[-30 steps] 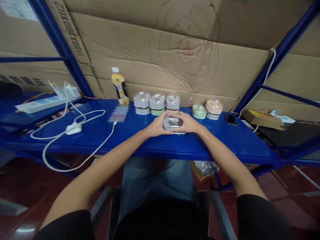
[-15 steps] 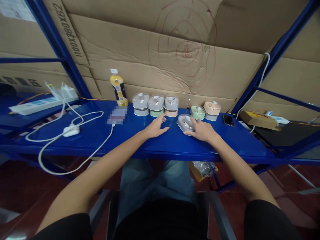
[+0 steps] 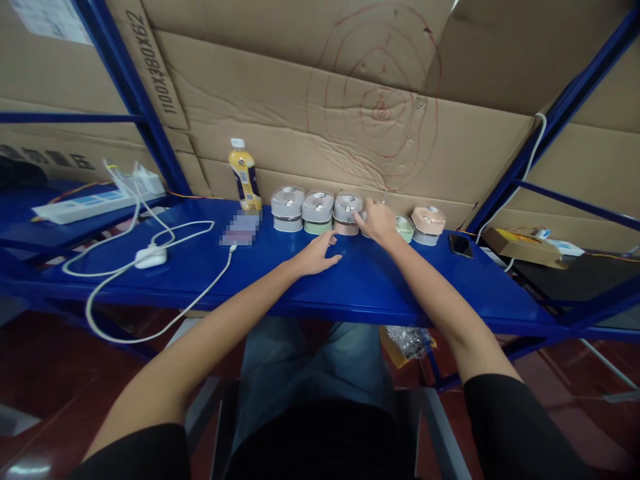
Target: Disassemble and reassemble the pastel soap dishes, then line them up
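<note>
Right hand (image 3: 379,220) is at the back row of the worktop (image 3: 320,290), thumb and fingers closed around a gray lidded container (image 3: 367,232), which is mostly hidden by the hand; only a sliver shows. Container sits between the gray-over-peach stack (image 3: 347,215) and the lone green lidded container (image 3: 405,229), thumb just beside the stack; can't tell if it touches either neighbor or whether anything lies under it. Left hand (image 3: 316,257) is bare, nothing in it, thumb spread from half-curled fingers, in front of the gray-over-green stack (image 3: 318,213); contact with the worktop unclear. Rest of row: gray-over-gray stack (image 3: 287,209) at the left end, peach-over-gray stack (image 3: 429,225) at the right end. Yellow-labeled drink bottle (image 3: 245,177) stands upright behind a pixelated item (image 3: 241,228) with a white cable (image 3: 231,259) running to it; dark smartphone (image 3: 461,245) lies flat near the right end of the row. Step in hand looks like placing the gray container into the row. Judging from the tight gap, the next move calls for squaring it up, then loosening the right grip and lifting straight off without nudging the neighbors. Left grip seems free to help.
</note>
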`<move>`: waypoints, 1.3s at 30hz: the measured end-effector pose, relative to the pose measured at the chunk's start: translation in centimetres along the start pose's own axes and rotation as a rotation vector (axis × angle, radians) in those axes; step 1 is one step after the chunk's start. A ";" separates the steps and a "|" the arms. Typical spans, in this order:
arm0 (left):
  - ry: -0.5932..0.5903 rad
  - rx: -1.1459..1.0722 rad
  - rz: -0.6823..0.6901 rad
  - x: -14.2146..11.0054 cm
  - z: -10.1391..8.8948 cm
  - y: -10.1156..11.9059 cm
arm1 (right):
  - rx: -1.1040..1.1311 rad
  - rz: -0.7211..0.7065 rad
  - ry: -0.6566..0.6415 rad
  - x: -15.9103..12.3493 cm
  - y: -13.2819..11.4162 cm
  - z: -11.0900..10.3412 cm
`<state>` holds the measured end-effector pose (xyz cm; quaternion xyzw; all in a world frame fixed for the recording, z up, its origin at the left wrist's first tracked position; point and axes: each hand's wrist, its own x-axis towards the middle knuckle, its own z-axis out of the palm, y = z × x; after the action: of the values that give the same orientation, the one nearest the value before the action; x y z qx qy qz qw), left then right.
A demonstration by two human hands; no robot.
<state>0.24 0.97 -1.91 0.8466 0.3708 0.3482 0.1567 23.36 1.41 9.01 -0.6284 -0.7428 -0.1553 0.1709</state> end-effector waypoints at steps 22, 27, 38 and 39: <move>0.203 -0.308 -0.095 0.3 -0.6 0.9 | 0.451 0.186 0.048 1.4 0.2 -0.3; 0.150 -0.560 -0.132 0.9 -0.8 0.7 | 0.793 -0.221 -0.115 -3.3 4.4 -0.8; -0.019 -0.306 0.009 -0.4 -1.2 2.1 | 0.793 -0.552 -0.383 -5.5 3.7 1.9; -0.009 -0.287 0.020 -0.4 -1.0 2.1 | 0.759 -0.545 -0.346 -5.7 3.2 1.8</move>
<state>0.44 -0.73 -0.33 0.8207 0.3082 0.3951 0.2744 27.33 -2.28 4.91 -0.3214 -0.9017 0.1934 0.2151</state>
